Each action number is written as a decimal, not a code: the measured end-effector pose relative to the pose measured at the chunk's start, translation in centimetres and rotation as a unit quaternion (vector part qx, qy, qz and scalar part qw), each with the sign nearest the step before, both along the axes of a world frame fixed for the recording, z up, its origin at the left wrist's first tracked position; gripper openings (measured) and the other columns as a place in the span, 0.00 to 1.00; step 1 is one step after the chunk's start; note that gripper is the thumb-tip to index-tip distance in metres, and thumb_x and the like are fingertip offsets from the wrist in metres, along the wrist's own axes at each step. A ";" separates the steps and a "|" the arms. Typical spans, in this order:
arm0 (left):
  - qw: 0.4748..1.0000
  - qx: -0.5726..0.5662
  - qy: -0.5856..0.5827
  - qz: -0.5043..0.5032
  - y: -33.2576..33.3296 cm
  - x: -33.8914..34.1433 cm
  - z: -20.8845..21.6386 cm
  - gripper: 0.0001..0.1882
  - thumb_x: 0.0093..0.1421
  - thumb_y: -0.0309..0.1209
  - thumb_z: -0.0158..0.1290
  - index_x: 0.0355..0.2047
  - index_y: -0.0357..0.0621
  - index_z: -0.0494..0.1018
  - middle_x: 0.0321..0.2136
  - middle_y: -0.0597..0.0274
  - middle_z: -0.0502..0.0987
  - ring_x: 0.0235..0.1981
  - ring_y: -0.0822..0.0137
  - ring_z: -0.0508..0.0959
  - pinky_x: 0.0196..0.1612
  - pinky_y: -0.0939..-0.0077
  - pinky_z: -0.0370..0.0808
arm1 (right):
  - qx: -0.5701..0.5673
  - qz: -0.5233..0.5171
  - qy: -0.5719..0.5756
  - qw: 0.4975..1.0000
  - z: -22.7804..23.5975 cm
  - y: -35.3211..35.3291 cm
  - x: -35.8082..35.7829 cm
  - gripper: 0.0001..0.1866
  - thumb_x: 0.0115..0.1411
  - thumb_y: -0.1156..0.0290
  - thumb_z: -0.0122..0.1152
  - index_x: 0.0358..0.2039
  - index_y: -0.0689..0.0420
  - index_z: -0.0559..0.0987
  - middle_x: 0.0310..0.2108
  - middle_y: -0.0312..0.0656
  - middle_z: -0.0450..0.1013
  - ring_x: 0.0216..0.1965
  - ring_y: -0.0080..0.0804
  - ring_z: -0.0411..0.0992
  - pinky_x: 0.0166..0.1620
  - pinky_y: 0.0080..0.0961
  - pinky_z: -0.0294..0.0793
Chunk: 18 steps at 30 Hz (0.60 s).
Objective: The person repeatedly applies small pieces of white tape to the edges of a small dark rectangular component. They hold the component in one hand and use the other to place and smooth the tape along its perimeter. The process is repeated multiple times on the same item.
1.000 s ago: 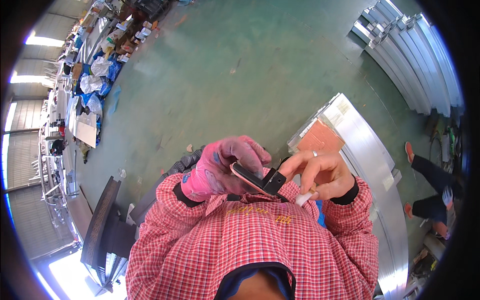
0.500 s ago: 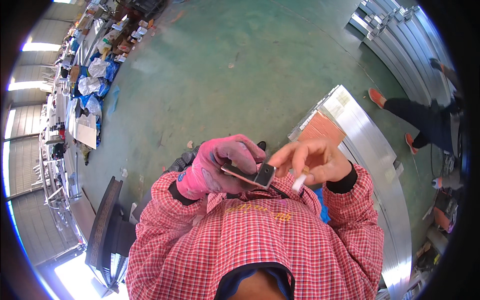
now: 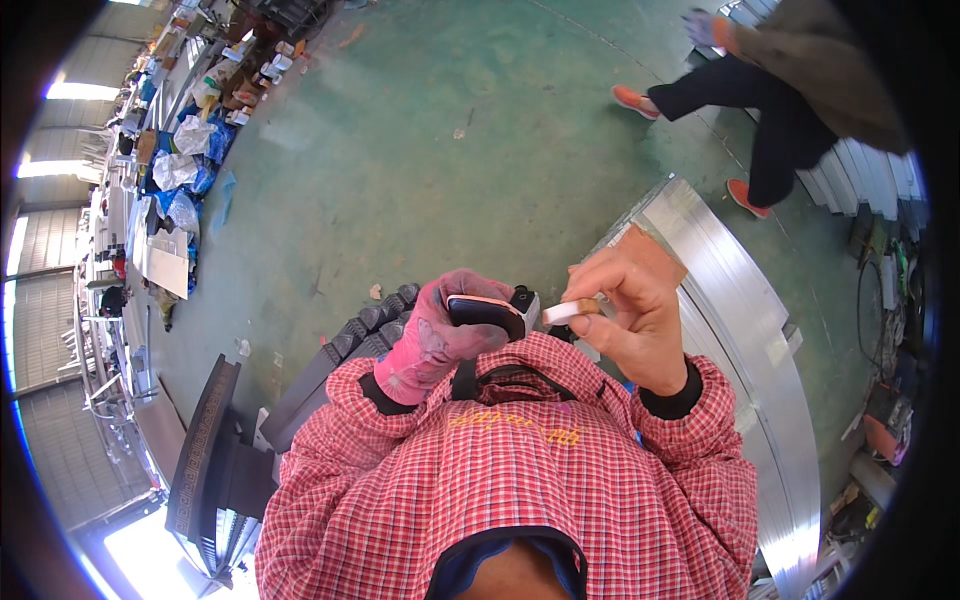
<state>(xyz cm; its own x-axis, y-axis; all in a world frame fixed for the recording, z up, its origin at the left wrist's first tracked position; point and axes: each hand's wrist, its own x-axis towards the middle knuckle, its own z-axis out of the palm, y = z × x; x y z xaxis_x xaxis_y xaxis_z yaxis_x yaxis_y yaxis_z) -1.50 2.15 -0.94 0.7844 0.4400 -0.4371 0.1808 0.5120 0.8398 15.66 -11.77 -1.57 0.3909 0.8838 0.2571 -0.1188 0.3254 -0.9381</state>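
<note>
My left hand (image 3: 440,335), in a pink glove with grey smudges, is closed round a flat black piece with a rounded end and a pinkish rim (image 3: 487,315). A small black-and-silver block (image 3: 524,300) with a round hole sticks out past its fingers; whether the two are joined cannot be made out. My bare right hand (image 3: 635,315) pinches a small white band-like piece with a tan part (image 3: 568,312) between thumb and fingers. This piece is held close beside the block, in front of my chest.
Long silver metal profiles (image 3: 740,270) lie stacked at my right, with brown cardboard (image 3: 645,255) on them. A person (image 3: 770,110) in orange shoes walks at the far right. Dark ridged lengths (image 3: 340,350) lie by my left arm. Bags and boxes (image 3: 185,170) line the left side.
My left hand has turned the black piece, showing its rounded face. My right hand has lifted and levelled the white piece towards it. The person at right has moved further in and away.
</note>
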 end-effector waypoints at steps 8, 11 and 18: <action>0.996 0.064 -0.055 -0.031 0.0 -0.2 -0.4 0.13 0.37 0.22 0.60 0.24 0.40 0.70 0.23 0.59 0.74 0.30 0.64 0.73 0.35 0.68 0.69 | -0.039 -0.007 -0.045 0.998 0.6 0.4 -0.9 0.09 0.47 0.81 0.58 0.32 0.62 0.76 0.27 0.36 0.71 0.31 0.25 0.69 0.36 0.21 0.67; 0.996 0.065 -0.058 -0.038 0.1 -0.1 -0.3 0.12 0.38 0.23 0.62 0.23 0.41 0.70 0.21 0.61 0.74 0.29 0.64 0.73 0.36 0.67 0.69 | -0.037 -0.003 -0.078 0.996 0.8 0.6 -0.6 0.09 0.46 0.81 0.59 0.31 0.62 0.76 0.26 0.36 0.71 0.30 0.27 0.70 0.37 0.22 0.67; 0.995 0.067 -0.058 -0.048 0.5 -0.3 -0.7 0.14 0.37 0.26 0.63 0.23 0.39 0.70 0.21 0.60 0.74 0.30 0.62 0.74 0.34 0.68 0.71 | -0.034 -0.008 -0.109 0.993 0.7 0.4 -0.3 0.09 0.46 0.81 0.58 0.31 0.61 0.77 0.26 0.37 0.72 0.31 0.28 0.70 0.36 0.23 0.67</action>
<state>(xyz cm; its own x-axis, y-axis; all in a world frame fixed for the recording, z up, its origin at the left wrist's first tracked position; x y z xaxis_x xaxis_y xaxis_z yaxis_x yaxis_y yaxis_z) -1.76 2.65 -1.68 0.8677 0.4080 -0.2840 0.1218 0.3795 0.9172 15.38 -11.32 -0.84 0.3472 0.8958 0.2774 0.0951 0.2606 -0.9607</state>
